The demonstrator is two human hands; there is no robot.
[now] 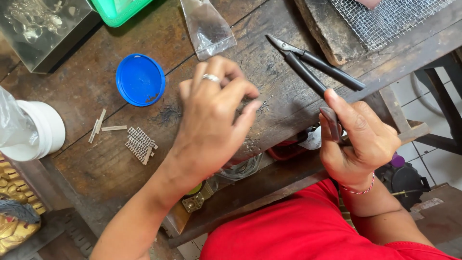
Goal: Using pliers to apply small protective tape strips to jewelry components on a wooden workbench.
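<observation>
A blue lid (pixel 140 79) lies on the worn wooden tabletop (pixel 86 163) near small metal strips (pixel 140 144). A white jar (pixel 37 130) stands left; wire mesh (pixel 385 19) sits top right, beside a clear plastic bag (pixel 207 29).

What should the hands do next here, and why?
Probably bring the left hand over to the small metal strips and pick one: its fingers are pinched over bare wood, while the right hand already holds the black-handled snips, blades pointing away.

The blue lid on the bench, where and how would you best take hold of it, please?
Probably pinch the blue lid by its raised rim, coming from above: it lies flat and open-side up on the wooden bench. The left hand is nearest.
</observation>
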